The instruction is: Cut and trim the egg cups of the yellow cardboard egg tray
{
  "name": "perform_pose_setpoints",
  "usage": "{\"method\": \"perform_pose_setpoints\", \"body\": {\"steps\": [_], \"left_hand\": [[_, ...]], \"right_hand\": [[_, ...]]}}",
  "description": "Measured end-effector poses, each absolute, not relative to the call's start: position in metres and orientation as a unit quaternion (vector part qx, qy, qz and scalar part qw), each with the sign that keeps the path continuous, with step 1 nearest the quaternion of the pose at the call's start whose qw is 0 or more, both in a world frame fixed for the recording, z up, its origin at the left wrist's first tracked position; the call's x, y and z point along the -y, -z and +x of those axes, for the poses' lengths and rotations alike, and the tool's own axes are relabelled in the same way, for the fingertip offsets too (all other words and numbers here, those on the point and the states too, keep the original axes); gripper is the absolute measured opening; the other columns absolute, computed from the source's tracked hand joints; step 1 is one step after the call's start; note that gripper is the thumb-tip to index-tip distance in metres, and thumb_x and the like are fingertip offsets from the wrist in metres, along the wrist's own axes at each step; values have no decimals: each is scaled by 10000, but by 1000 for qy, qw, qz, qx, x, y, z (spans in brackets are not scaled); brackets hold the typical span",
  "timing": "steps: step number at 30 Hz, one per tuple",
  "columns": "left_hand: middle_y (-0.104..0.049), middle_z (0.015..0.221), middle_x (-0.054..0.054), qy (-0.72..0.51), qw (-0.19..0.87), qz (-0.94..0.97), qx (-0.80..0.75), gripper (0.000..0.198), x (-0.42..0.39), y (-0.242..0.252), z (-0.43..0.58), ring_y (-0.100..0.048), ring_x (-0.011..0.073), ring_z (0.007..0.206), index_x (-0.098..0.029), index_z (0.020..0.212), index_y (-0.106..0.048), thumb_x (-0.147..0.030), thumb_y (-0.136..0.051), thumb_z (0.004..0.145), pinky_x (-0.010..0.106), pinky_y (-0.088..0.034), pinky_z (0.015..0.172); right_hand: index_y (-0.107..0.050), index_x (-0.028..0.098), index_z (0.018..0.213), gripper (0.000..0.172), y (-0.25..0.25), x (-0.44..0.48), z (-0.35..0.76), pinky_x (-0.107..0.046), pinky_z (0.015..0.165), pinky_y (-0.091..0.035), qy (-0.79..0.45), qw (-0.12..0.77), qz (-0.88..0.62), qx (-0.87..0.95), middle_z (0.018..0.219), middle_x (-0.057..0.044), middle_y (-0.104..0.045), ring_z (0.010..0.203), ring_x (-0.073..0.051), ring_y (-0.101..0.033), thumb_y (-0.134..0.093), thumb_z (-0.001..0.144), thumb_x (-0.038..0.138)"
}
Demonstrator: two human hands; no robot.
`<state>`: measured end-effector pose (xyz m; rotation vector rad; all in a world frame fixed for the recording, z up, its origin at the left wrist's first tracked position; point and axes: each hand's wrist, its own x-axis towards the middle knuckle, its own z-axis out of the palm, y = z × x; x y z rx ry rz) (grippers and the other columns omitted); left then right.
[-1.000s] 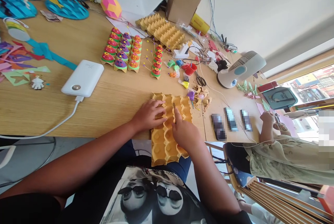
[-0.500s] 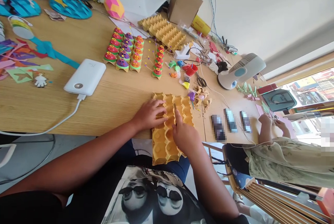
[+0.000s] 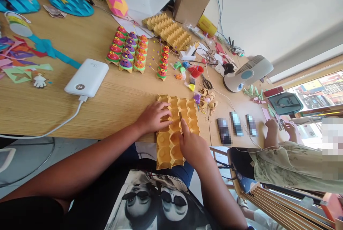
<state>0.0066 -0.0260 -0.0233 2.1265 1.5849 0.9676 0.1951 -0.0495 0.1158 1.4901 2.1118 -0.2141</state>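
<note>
A yellow cardboard egg tray (image 3: 164, 153) lies face up across the table's front edge, its near end over my lap. My left hand (image 3: 153, 117) rests on its left side, fingers spread and bent over the cups, pressing it. My right hand (image 3: 195, 148) is closed around a craft knife (image 3: 180, 115), index finger stretched along its top. Only the knife's narrow front end shows; the handle is hidden in my palm. Its tip touches or hovers just over a ridge between cup columns; I cannot tell which.
Painted egg-cup strips (image 3: 130, 51) and a second egg tray (image 3: 168, 31) stand farther back. Scissors (image 3: 206, 81), clay bags and cardboard scraps (image 3: 210, 101) lie right of the tray. A white power bank (image 3: 88, 76) sits left. A co-worker's hands (image 3: 273, 125) are at the right.
My right hand and the craft knife have moved slightly toward me along the egg tray. My left hand and the tray stay in place.
</note>
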Motion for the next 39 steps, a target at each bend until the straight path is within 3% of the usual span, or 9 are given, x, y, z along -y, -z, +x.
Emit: {"method": "perform_pose_setpoints", "body": {"steps": [8,13,39], "left_hand": [[-584,1410,81,-341,169,740,-555,306,27,23,6,-544,335,1265,-238,988,-755,-518,-679,889,528,-440,1101],[-585,1405,79,-341,161,744,-552,319,26,25,5,-545,327,1266,-246,1003,-751,-535,-684,888,513,-450,1088],[-600,1409,72,-325,151,746,-562,331,26,24,5,-563,316,1264,-255,1005,-753,-557,-682,891,504,-473,1054]], "right_hand": [[-83,254,1697,668,-120,42,201,-316,693,-480,74,224,579,-780,1007,-84,-806,877,-272,-764,-332,1089,373],[-101,291,1693,653,-109,37,199,-327,706,-486,93,212,578,-783,1056,-83,-803,907,-277,-764,-325,1088,385],[-101,205,1695,685,-106,36,182,-346,713,-533,73,244,570,-781,1019,-115,-804,907,-284,-775,-371,1079,334]]}}
